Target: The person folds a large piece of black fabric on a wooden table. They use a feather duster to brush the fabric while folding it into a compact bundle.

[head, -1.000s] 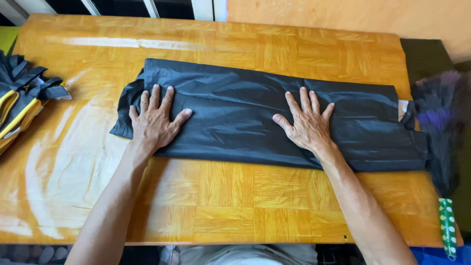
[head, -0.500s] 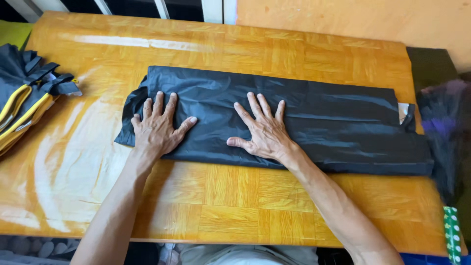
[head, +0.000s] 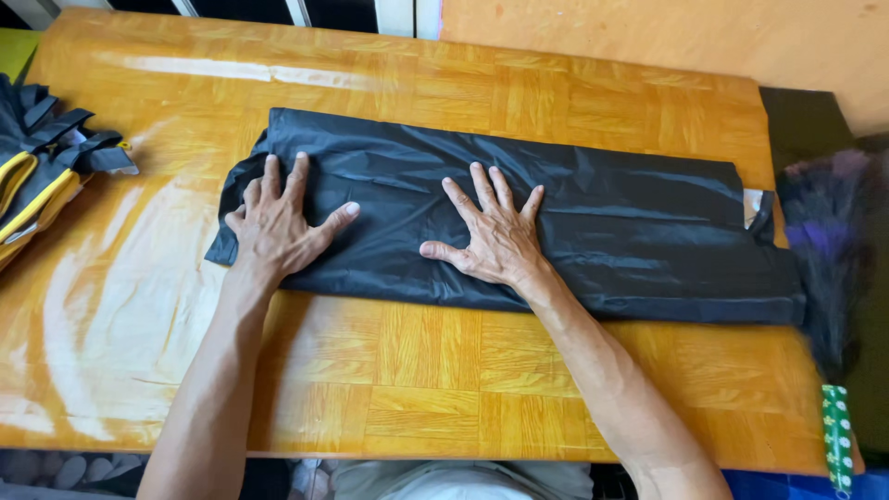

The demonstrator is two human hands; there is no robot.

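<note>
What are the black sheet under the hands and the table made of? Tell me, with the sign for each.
The black sheet: looks like thin plastic film or slick nylon; it has a dull sheen and fine sharp creases, so either is possible. The left hand and right hand lie flat on it. The table: wood parquet blocks, or a veneer, with a glossy orange varnish that mirrors window light.

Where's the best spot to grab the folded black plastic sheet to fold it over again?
Probably the free right end of the black plastic sheet, taken from the right: it lies flat and uncovered, while the left hand and right hand press flat on its left half.
</note>
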